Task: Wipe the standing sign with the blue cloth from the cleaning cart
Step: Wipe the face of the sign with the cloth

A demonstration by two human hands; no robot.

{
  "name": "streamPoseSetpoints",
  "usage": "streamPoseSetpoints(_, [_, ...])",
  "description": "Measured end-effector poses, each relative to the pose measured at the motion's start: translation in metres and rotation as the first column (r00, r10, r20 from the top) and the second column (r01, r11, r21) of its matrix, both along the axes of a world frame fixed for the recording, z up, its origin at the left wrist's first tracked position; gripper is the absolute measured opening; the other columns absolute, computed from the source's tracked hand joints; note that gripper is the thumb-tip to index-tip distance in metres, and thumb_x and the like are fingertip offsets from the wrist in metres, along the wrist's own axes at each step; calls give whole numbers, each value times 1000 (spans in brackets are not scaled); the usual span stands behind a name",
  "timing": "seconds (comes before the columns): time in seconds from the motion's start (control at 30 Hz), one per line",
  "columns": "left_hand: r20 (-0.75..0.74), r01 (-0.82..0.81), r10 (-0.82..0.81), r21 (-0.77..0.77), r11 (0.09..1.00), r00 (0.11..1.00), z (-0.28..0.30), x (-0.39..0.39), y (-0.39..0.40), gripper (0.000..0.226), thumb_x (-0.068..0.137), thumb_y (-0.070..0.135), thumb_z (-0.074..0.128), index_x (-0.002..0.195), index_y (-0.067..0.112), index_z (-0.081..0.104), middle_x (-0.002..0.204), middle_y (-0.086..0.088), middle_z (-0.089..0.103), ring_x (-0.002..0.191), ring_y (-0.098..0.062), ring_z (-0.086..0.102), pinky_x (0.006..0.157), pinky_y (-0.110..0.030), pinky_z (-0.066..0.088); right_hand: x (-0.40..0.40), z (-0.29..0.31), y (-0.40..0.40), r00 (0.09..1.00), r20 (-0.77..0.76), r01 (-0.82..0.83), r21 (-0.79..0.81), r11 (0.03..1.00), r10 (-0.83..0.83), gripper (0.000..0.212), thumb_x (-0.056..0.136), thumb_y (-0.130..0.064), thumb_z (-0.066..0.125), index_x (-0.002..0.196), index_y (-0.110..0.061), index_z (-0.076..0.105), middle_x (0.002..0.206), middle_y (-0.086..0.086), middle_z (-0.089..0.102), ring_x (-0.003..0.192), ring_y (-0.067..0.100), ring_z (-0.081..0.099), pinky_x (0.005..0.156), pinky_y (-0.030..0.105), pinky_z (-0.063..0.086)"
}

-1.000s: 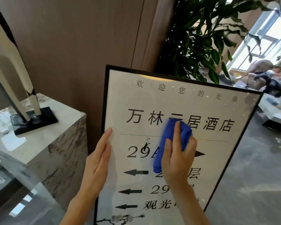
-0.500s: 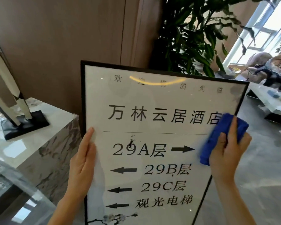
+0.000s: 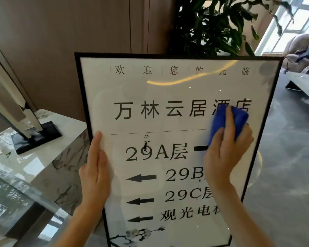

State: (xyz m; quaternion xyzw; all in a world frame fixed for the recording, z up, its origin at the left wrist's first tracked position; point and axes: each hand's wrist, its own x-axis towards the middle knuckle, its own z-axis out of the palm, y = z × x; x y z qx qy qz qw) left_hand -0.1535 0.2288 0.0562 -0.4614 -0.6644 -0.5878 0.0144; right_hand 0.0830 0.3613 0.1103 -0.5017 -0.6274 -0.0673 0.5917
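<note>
The standing sign [image 3: 168, 90] is a white glossy panel in a thin black frame, printed with black characters and arrows, and fills the middle of the view. My right hand [image 3: 225, 154] presses the folded blue cloth [image 3: 237, 120] flat against the sign's right half, over the end of the large title line. My left hand [image 3: 96, 172] grips the sign's left edge, fingers flat on the glass and pointing up. A small black smudge sits above the "29A" line.
A marble-topped plinth [image 3: 48, 157] with a pale sculpture on a black base [image 3: 36, 136] stands at the left. A large green plant [image 3: 212, 24] rises behind the sign. Grey polished floor [image 3: 284, 175], a low table and an armchair lie to the right.
The blue cloth swept from the sign's middle to its right edge, then came back a little to the left and up. The left hand kept its hold on the left edge.
</note>
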Motion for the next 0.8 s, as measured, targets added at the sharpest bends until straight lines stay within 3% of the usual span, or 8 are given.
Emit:
streamPoseSetpoints(0.13, [-17,11,-11,32,999,1000,-3,-4,2,44,103,43,28,136,72,26,61,-3,54,50,-14,50,42,-30,40,-47,-2,-17,996,82,-29,86,996,22,42,107,-21,34,145,-14,49,130,7,43,106,26,44,92,36,38])
streamPoseSetpoints(0.23, [-2,34,-34,47,998,999,-5,-5,3,42,104,46,29,138,69,26,76,18,60,61,-18,56,47,-31,46,-81,-6,-36,975,208,-113,142,983,82,43,107,-27,33,145,-16,49,127,6,48,104,27,47,91,38,38])
streamPoseSetpoints(0.4, [16,66,-67,74,995,998,-6,-4,0,40,105,48,28,141,66,26,81,8,59,53,-15,54,40,-21,44,-103,-28,-64,896,410,-252,150,956,172,47,102,-21,41,150,-23,42,127,4,44,104,27,46,91,41,37])
streamPoseSetpoints(0.5, [19,82,-84,66,994,996,-7,-7,1,42,105,45,29,141,66,27,78,13,62,50,-6,53,43,-7,39,-99,-56,-74,822,537,-337,187,923,192,52,96,-17,51,147,-28,46,129,2,45,105,28,46,92,45,38])
streamPoseSetpoints(0.57, [-6,80,-80,47,996,997,-9,-9,1,42,105,44,29,141,66,27,74,21,62,50,-3,52,46,-5,37,-92,-82,-81,773,600,-387,189,902,206,53,90,-15,56,140,-32,53,130,-1,45,108,26,46,95,45,36])
streamPoseSetpoints(0.67, [-28,89,-87,62,994,996,-12,-11,1,43,105,42,29,141,65,26,73,10,60,47,-8,47,43,-11,35,-75,-126,-94,630,734,-486,118,866,254,45,86,-17,53,126,-37,61,129,-5,46,108,24,46,94,45,35])
streamPoseSetpoints(0.73, [-21,98,-96,83,992,995,-12,-12,0,43,105,43,29,142,65,26,72,-3,54,46,-15,45,41,-18,34,-59,-154,-102,472,831,-553,18,833,295,38,85,-19,52,117,-38,61,126,-6,48,105,22,48,89,44,36])
streamPoseSetpoints(0.8, [-23,107,-105,104,989,994,-12,-11,0,43,105,42,29,142,64,26,71,-6,51,49,-20,45,42,-26,38,-41,-175,-106,285,905,-591,-93,802,315,29,87,-24,54,111,-37,62,123,-7,49,103,19,49,85,42,35])
